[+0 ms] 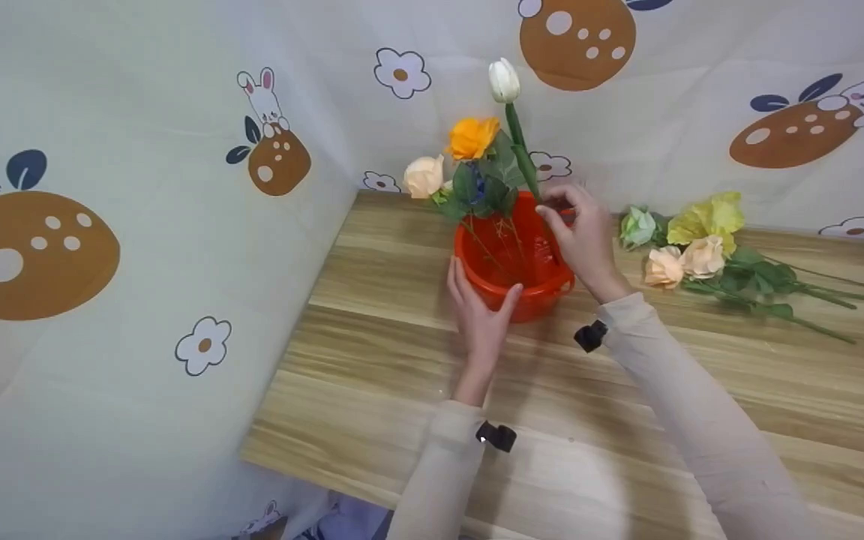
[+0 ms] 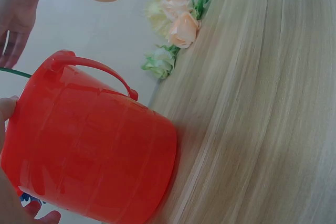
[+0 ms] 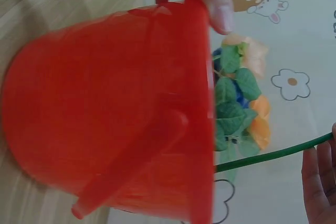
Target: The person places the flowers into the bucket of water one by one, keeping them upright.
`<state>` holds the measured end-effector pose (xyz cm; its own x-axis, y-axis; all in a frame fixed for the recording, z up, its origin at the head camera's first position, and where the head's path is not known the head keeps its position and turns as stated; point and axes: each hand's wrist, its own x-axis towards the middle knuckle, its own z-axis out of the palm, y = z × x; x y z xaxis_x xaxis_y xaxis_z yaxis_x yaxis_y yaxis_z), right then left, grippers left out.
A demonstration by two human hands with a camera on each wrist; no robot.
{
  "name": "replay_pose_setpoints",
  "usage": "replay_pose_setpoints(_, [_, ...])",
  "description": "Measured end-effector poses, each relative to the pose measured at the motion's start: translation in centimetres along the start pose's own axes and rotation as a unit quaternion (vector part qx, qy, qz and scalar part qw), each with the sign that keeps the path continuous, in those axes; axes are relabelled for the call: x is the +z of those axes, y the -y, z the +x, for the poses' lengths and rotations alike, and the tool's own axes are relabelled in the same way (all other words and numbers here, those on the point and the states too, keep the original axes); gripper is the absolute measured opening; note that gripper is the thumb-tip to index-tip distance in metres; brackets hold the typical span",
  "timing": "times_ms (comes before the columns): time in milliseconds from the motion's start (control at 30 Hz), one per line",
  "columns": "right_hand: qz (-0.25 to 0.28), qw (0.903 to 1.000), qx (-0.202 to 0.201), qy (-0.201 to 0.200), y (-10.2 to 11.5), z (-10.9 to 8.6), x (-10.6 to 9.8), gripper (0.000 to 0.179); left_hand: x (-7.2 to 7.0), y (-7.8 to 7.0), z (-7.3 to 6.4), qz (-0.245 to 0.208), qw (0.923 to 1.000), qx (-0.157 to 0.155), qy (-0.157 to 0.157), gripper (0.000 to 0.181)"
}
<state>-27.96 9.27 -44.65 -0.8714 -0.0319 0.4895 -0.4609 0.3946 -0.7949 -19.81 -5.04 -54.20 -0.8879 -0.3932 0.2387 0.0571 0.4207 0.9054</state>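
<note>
In the head view a red bucket (image 1: 533,306) stands upright on the wooden table. My left hand (image 1: 481,319) holds its near left side, thumb at the rim and fingers along the outer wall. Above the bucket's right side, my right hand (image 1: 583,234) pinches the green stem of a white tulip (image 1: 505,81). The stem (image 3: 262,157) runs down past the rim in the right wrist view; its lower end is hidden inside. An orange rose (image 1: 473,138), a pale peach rose (image 1: 424,177) and something blue among leaves lean out at the back left.
Right of the bucket lie two peach roses (image 1: 683,260), a yellow ruffled flower (image 1: 708,220) and a pale green flower (image 1: 637,227), stems pointing right. A patterned cloth (image 1: 447,45) hangs behind the table (image 1: 372,360). The bucket's handle (image 2: 102,67) hangs against its side.
</note>
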Motion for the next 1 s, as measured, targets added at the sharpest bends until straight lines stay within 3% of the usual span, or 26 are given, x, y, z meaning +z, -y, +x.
replay_pose_setpoints(233, [0.001, 0.9992, 0.032, 0.025, -1.9, -0.7, 0.9, 0.021, 0.0, 0.0, 0.0, 0.000, 1.0000, -0.004, -0.001, 0.103])
replay_pose_setpoints(433, [-0.047, 0.9962, 0.056, 0.047, -3.3, -1.2, 1.5, 0.017, 0.0, 0.0, 0.0, 0.007, 1.0000, 0.002, -0.004, 0.104])
replay_pose_setpoints(800, [-0.130, 0.9798, 0.113, 0.102, -4.1, -1.1, 2.1, 0.014, -0.1, -0.2, 0.1, 0.008, 0.9999, -0.007, -0.001, 0.102])
replay_pose_setpoints(1000, [-0.170, 0.9715, 0.120, 0.114, -4.2, -0.7, 2.2, 0.014, -0.1, -0.1, 0.1, 0.009, 0.9999, -0.012, 0.001, 0.103])
